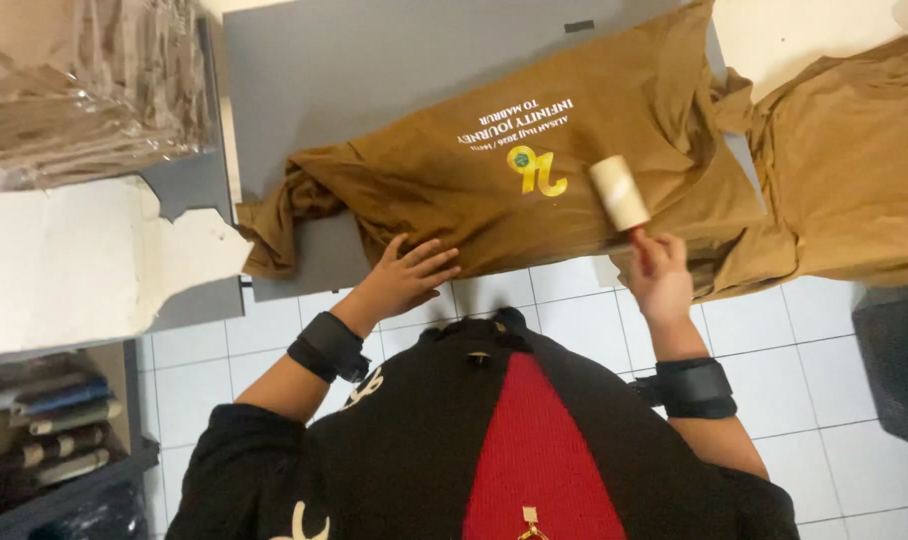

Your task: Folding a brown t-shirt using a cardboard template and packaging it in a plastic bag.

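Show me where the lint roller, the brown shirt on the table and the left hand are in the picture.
lint roller (619, 192), head view, on the middle of its pale sticky roll.
brown shirt (454, 195), head view, on the plain cloth left of the yellow print.
left hand (406, 278), head view, on the back of the hand.

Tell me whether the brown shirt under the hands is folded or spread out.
Partly folded: the brown shirt lies flat on the grey table, sleeve bunched, left hand pressing, right hand holding a lint roller.
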